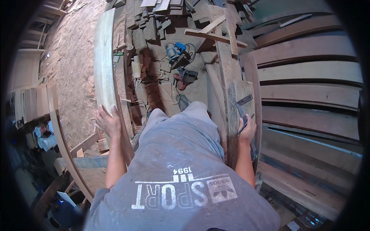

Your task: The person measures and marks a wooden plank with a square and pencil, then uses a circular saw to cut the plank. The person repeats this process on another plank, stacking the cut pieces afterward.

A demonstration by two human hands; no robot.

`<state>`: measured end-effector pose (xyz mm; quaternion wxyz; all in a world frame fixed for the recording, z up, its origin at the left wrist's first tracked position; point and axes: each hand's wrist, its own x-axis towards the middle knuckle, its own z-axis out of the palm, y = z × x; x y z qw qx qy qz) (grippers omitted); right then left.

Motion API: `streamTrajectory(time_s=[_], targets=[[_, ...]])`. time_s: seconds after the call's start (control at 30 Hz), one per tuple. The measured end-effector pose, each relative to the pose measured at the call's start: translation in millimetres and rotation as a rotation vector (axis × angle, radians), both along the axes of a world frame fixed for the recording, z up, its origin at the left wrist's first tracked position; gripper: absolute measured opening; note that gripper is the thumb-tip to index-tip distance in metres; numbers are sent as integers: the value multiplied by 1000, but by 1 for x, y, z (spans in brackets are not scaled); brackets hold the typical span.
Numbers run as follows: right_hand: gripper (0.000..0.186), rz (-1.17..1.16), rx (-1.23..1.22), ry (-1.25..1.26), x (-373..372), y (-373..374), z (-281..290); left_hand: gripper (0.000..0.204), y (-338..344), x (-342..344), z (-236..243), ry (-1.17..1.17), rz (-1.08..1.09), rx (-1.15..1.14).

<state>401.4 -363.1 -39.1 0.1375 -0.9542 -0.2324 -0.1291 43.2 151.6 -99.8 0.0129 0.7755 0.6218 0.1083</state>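
Note:
My left hand (108,122) grips the near part of a long pale plank (104,57), its fingers spread over the surface. The plank stretches away from me along the left side. At the right, my right hand (248,129) is closed on a dark L-shaped square (241,109), whose marked arm lies across a worn board (243,90). A thin dark stick, perhaps a pencil, also shows at the fingers; I cannot tell how it is held. Part of the square is hidden by the hand.
A blue power tool (176,50) and a red-and-black power tool (185,77) lie on the floor ahead with cords and wood offcuts (142,65). Long boards (308,71) are stacked at the right. Crossed wood strips (216,35) rest at the far right; sawdust (71,54) covers the left.

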Motion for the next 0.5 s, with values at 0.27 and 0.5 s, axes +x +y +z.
streamTrajectory(time_s=[0.27, 0.5], targets=[[35, -438, -624, 576, 54, 21, 63, 77, 1, 4, 1, -12, 36, -48], [37, 1, -333, 453, 206, 167, 38, 75, -12, -2, 4, -103, 3, 65]])
